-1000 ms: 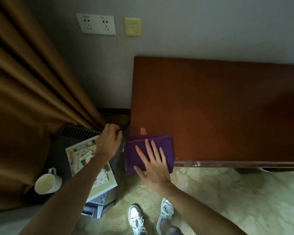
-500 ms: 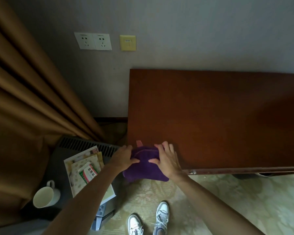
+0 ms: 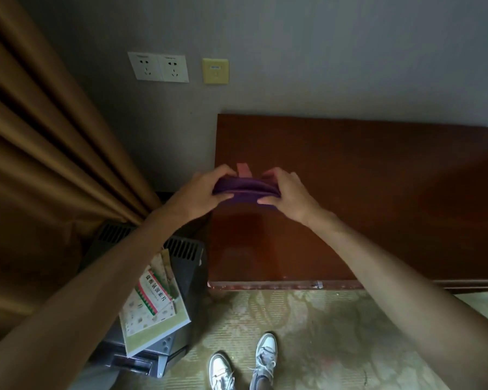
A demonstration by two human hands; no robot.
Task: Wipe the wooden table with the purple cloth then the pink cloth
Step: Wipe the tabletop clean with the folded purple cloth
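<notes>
The folded purple cloth [image 3: 244, 190] is held up above the left part of the wooden table [image 3: 378, 192]. My left hand [image 3: 203, 190] grips its left end and my right hand [image 3: 288, 192] grips its right end, thumbs underneath. A strip of pink cloth [image 3: 243, 170] pokes up behind the purple one, between my hands; the rest of it is hidden.
A dark grey appliance [image 3: 186, 260] stands left of the table, with booklets and a medicine box [image 3: 152, 294] on top. Brown curtains [image 3: 40, 150] hang at the left. Wall sockets [image 3: 158, 67] sit above. My shoes [image 3: 243, 364] are on the patterned carpet.
Both hands have taken hold of the purple cloth at the table's front left corner and lifted it up and away from me, over the table's left part.
</notes>
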